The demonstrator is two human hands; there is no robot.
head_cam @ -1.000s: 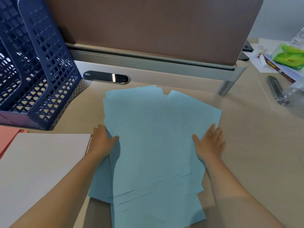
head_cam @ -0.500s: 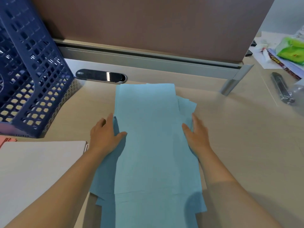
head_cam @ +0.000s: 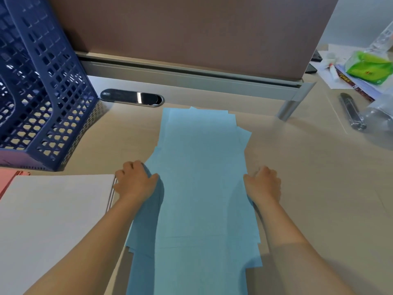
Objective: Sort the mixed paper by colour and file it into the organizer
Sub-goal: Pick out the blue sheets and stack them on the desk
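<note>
Blue paper stack (head_cam: pixel 202 188), uneven edges, fanned corners

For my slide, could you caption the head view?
Left hand and right hand grip blue paper stack beside organizer.

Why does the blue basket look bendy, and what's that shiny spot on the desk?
Head view: the wide lens curves the blue organizer at the edge; the shine is glare on the glossy black cable cover; soft arm shadows darken the blue paper.
</note>
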